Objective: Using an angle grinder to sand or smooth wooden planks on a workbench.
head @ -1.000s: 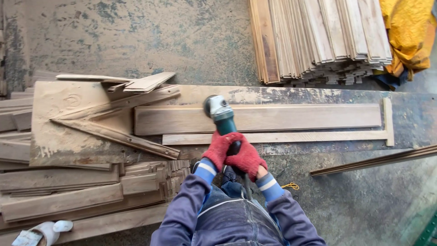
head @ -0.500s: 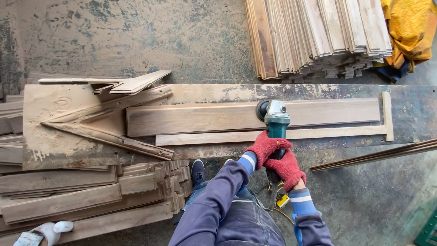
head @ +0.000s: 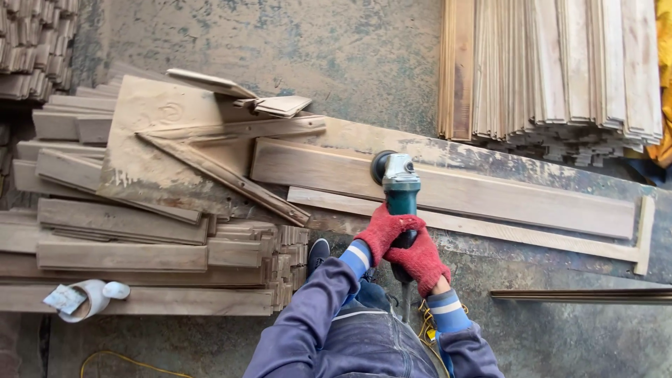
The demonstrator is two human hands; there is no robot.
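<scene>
Dusty concrete floor [head: 280, 42] carries a low bench [head: 616, 189] of worn, stained sheet on which the work lies. Left hand [head: 380, 231] and right hand [head: 418, 257], both in red knit gloves, are clenched around the body of a green angle grinder [head: 399, 192]; the left sits nearer the head, the right further back along the handle. Its disc end rests on a long grey plank [head: 490, 192] lying flat along the bench, just behind a thin pale strip [head: 504, 231] that acts as a fence, with a short stop [head: 643, 234] at the far right end. A yellow cord [head: 423, 322] trails close to the person's legs, and a dark shoe [head: 318, 255] stands just beside the bench edge.

Risks, as judged: nothing visible clamps the plank, so the tool's side push could slide it off the strip. A tilted disc could gouge the face or kick back toward the gloves, whose loose knit may snag. The cord could catch underfoot. Stacked offcuts [head: 140, 245] at left and the slat stack [head: 553, 70] behind crowd the ends of the pass. A white roll [head: 91, 297] lies on the offcuts.
</scene>
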